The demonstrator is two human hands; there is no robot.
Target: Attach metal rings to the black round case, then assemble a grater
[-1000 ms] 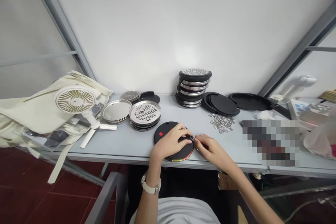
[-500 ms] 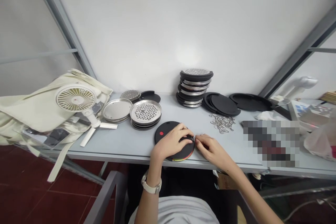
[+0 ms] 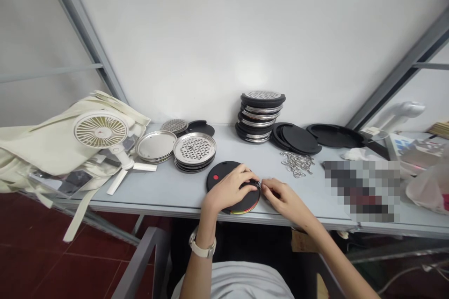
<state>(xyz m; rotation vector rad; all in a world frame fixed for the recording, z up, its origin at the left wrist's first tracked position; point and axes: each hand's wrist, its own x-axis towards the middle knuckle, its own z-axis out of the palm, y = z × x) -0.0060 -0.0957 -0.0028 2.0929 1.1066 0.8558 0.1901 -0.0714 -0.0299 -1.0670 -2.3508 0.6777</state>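
Near the front edge of the table lies a stack of thin round discs (image 3: 224, 174), black on top with a red dot and with red and yellow-green edges showing below. Across it rests my left hand (image 3: 231, 186), its thumb and fingers closed around the disc stack at the right rim. A small shiny metal clip (image 3: 259, 184) shows at that rim. My right hand (image 3: 280, 196) pinches at the clip from the right, with the fingertips closed together; the fingers partly hide it. Beyond the right hand is a heap of small metal clips (image 3: 298, 163).
Behind stands a tall pile of black and metal discs (image 3: 261, 114). Black round trays (image 3: 301, 139) lie to its right. Perforated metal grater discs (image 3: 194, 149) and plain metal discs (image 3: 156, 145) are stacked left. A white fan (image 3: 101, 130) and a cream bag (image 3: 45, 149) occupy the left end.
Almost nothing differs. Both hands stay at the rim of the disc stack, with only a very slight shift of the right fingertips and the view.
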